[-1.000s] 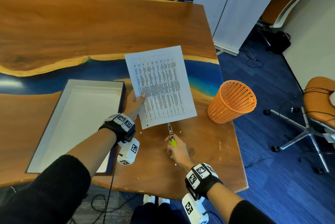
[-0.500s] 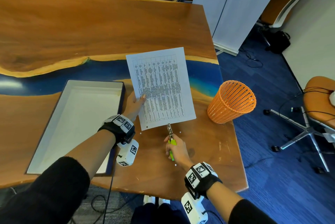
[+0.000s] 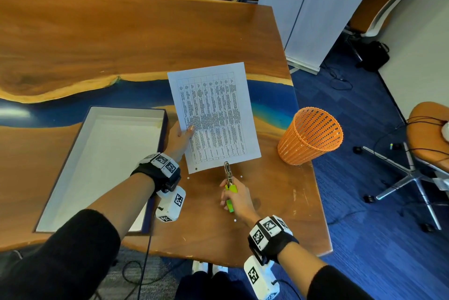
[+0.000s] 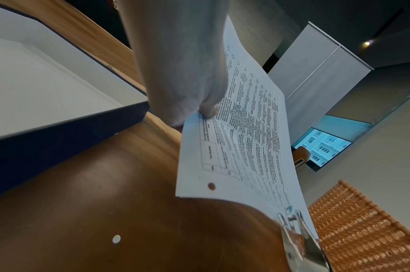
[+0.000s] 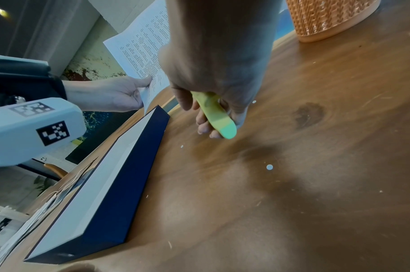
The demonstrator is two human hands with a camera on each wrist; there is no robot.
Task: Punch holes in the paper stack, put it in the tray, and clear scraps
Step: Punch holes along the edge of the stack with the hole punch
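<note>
left hand (image 3: 178,140) pinches the paper (image 3: 213,115) edge; right hand (image 3: 239,199) grips the punch (image 3: 228,176) on its near edge. hold paper taut, then squeeze fully.

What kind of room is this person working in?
Probably an office or meeting room: a large wooden table, wheeled office chairs on blue carpet, and a printed paper stack being punched.

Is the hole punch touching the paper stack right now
Touching. The left wrist view shows the hole punch's metal jaws straddling the bottom edge of the paper stack, right of the finished hole.
</note>
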